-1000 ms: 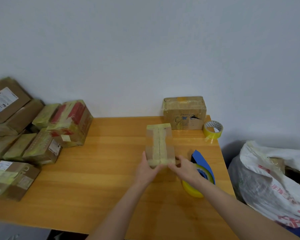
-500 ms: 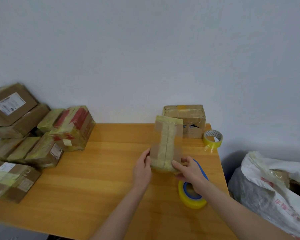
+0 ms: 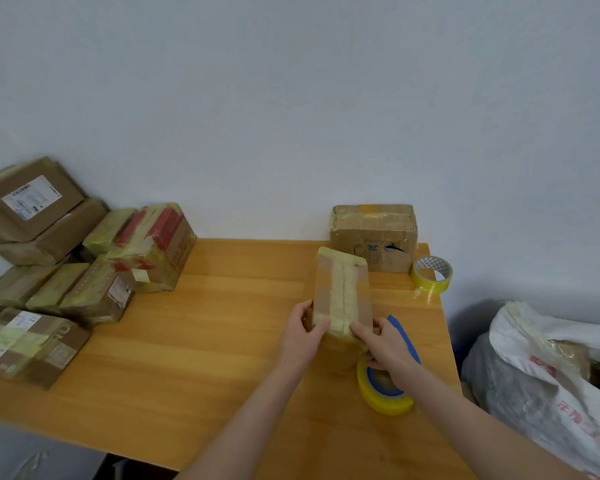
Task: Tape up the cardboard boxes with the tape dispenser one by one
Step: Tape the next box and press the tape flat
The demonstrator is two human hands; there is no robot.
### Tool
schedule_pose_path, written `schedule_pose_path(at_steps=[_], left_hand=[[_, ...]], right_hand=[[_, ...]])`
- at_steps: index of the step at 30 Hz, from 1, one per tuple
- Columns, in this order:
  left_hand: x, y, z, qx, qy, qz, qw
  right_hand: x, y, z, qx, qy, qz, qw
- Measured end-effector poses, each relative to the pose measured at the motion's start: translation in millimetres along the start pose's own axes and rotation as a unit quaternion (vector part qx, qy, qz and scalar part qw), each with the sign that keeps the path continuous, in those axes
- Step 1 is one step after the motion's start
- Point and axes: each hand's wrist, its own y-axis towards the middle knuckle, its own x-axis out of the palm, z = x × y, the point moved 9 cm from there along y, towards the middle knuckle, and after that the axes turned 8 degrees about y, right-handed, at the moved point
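A small cardboard box (image 3: pixel 342 292) with yellowish tape along its top seam sits tilted on the wooden table (image 3: pixel 222 306). My left hand (image 3: pixel 300 336) holds its near left corner, thumb on top. My right hand (image 3: pixel 383 344) holds its near right corner, thumb lying on the taped end. Just behind and under my right hand lies the blue tape dispenser (image 3: pixel 404 337) with its yellow roll (image 3: pixel 383 394) on the table.
A taped box (image 3: pixel 373 237) stands at the table's back edge against the wall. A spare yellow tape roll (image 3: pixel 432 273) lies at the back right corner. Several taped boxes (image 3: pixel 94 271) are piled at the left. A white sack (image 3: pixel 551 382) sits right of the table.
The box has been lifted at its near end and turned slightly clockwise, shifting right. Both hands kept their hold on its near corners. The view moved closer.
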Motion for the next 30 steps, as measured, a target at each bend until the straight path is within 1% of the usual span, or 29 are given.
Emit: schedule_pose_path(at_steps=[2,5,8,12,16,19,21,26,30], left_hand=[[-4.5,1.6,3.1,-0.009,-0.022,0.0,1.0],[-32.2,7.9,8.3,-0.008,-0.037,0.022,0.999],[-76.1,16.8,9.1,-0.001,-0.056,0.052,0.997],[-131.5,30.9,-0.5,0.016,-0.058,0.074,0.995],[-188.0,56.0,-28.2,0.011,-0.06,0.104,0.993],[-226.2,87.4,-62.3,-0.002,-0.021,0.105,0.994],[-251.7,113.2,-87.2,-0.003,0.011,0.094,0.995],[-314.1,184.4,-127.3,0.02,0.12,0.062,0.991],[-343.3,219.9,-138.8,0.042,0.189,0.05,0.98]], right_hand=[[2.7,1.3,-5.8,-0.015,0.019,0.008,1.0],[17.9,5.9,-30.8,-0.073,0.006,0.015,0.997],[53.9,6.3,-61.4,-0.121,0.004,-0.009,0.993],[108.6,4.7,-92.7,-0.111,0.044,-0.046,0.992],[172.8,8.6,-122.1,-0.133,0.055,-0.053,0.988],[229.5,23.5,-134.0,-0.128,0.042,-0.057,0.989],[266.7,35.7,-140.7,-0.124,0.031,-0.046,0.991],[354.4,71.1,-153.8,-0.101,0.032,0.009,0.994],[398.6,96.4,-160.4,-0.068,0.053,0.044,0.995]])
